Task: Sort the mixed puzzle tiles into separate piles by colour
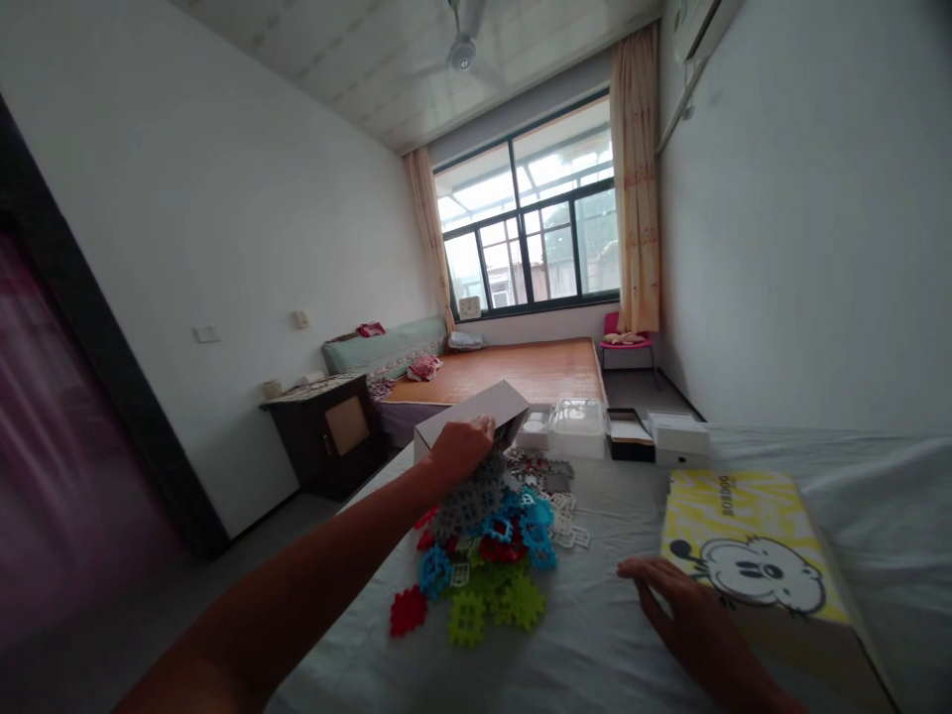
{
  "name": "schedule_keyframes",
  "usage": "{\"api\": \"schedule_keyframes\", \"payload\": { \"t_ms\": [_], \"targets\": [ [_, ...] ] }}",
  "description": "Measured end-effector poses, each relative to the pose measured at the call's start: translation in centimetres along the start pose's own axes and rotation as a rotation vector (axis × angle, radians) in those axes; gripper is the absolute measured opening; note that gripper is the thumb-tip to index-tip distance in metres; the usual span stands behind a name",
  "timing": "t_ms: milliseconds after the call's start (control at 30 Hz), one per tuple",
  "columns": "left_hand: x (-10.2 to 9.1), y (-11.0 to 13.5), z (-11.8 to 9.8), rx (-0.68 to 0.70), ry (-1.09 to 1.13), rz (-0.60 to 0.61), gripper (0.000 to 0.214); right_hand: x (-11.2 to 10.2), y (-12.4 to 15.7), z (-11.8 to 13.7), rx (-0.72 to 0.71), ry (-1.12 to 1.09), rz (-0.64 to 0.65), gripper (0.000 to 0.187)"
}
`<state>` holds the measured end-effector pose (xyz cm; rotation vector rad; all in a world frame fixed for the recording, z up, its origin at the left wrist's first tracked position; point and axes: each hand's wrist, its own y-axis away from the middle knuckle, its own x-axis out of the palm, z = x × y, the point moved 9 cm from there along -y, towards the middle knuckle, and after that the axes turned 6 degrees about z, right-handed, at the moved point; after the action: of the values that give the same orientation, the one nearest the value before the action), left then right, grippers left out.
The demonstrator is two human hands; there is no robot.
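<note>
My left hand (462,446) reaches forward and is closed on the edge of a tilted light-grey cardboard box (476,405), whose dark side faces right. Just below that hand lies a heap of plastic interlocking building pieces: grey pieces (468,511), blue pieces (539,540), green pieces (495,595) and a red piece (409,611). Some white pieces (571,531) lie at the heap's right side. My right hand (680,620) holds nothing, fingers stretched out, over the left edge of a yellow box with a cartoon dog (744,506).
Along the far edge of the cloth-covered surface (610,635) stand a clear plastic container (576,426), a black open box (631,436) and a white box (680,438). Beyond are a bed (513,367) and a dark cabinet (327,436).
</note>
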<state>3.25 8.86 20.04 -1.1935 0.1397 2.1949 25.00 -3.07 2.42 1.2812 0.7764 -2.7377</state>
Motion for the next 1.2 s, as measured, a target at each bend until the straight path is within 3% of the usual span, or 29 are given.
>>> {"api": "schedule_keyframes", "payload": {
  "t_ms": [433, 633, 767, 833, 900, 1000, 1100, 1200],
  "targets": [
    [-1.6, 0.6, 3.1, -0.093, 0.008, -0.056, 0.039, 0.0, 0.0, 0.2, 0.018, -0.013, 0.008, 0.027],
    [-1.5, 1.4, 3.4, -0.095, 0.042, -0.033, 0.042, 0.0, 0.1, 0.1, 0.020, -0.030, 0.003, 0.027],
    [-2.2, 2.4, 5.5, -0.178, 0.077, -0.024, 0.048, -0.5, 0.0, 0.3, 0.005, -0.005, -0.031, 0.026],
    [-3.2, 3.1, 7.6, -0.295, 0.121, -0.055, 0.051, -2.1, 0.0, 0.4, -0.010, 0.060, -0.103, 0.025],
    [-4.1, 4.2, 9.6, -0.435, 0.203, -0.127, 0.052, -5.4, 0.4, -0.3, 0.017, 0.141, -0.251, 0.027],
    [-4.9, 5.3, 10.3, -0.542, 0.397, -0.276, 0.050, -11.5, 2.1, -3.9, 0.260, 0.211, -0.484, 0.038],
    [-4.1, 5.1, 7.4, -0.490, 0.645, -0.329, 0.048, -14.9, 4.4, -8.7, 0.528, 0.212, -0.495, 0.057],
    [-2.7, 4.2, 2.4, -0.389, 0.855, -0.288, 0.048, -14.3, 6.4, -12.9, 0.728, 0.111, -0.382, 0.085]
  ]
}}
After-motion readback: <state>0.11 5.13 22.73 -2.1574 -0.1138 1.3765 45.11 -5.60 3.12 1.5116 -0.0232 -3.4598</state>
